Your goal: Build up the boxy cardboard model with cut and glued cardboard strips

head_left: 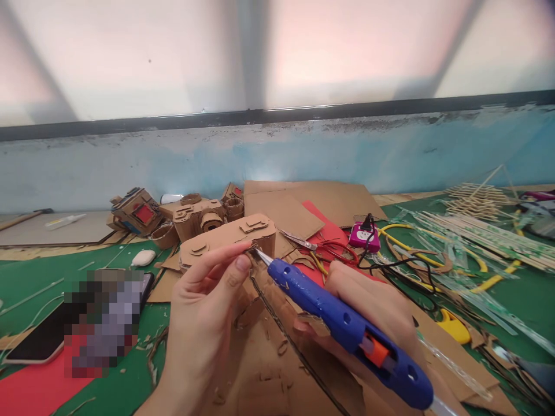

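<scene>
My left hand (208,306) is closed, thumb and forefinger pinching a small cardboard piece (252,248). In my right hand (373,300) is a blue glue gun (321,300) with an orange part inside and a clear glue stick (442,407) at its rear. The gun's metal nozzle (262,257) points up and left, at or very close to the small piece. Just behind my left fingertips stands a rounded cardboard camera body (228,234). Beneath my hands lies brown cardboard (255,370) with small scraps on it.
Cardboard camera models (197,216) stand at the back left. Red-handled scissors (333,251), a purple box with a black plug (364,236), a yellow cutter (453,326) and wooden sticks (485,231) lie to the right. A phone (43,332) and white case (143,257) are left.
</scene>
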A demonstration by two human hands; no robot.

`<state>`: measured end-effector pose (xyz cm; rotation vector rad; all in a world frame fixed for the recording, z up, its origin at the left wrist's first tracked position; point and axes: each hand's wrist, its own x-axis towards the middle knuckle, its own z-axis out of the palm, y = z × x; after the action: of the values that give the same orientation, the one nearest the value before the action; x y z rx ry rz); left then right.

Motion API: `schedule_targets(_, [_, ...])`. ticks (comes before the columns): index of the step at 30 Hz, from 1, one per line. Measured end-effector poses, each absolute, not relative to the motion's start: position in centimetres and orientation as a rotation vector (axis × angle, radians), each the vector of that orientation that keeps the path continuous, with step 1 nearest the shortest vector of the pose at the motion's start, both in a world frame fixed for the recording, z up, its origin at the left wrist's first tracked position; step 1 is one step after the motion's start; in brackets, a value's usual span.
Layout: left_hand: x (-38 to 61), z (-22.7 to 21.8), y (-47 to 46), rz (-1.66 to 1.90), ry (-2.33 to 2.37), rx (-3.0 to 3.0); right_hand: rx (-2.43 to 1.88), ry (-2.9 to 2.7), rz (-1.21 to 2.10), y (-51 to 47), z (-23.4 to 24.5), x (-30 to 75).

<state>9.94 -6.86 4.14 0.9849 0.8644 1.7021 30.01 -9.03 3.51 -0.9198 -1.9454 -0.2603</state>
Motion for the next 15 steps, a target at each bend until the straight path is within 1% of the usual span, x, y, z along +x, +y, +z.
schedule_targets(10, [9.91,4.11,-6.80,1.697,0.852,0.987,-0.906,-1.918,-0.320,-8.48,2.68,30.03])
schedule_targets(15, [9.89,4.07,-6.78,1.701,0.855,1.009,-0.910,-1.901,-0.276,-8.54,2.86,30.13])
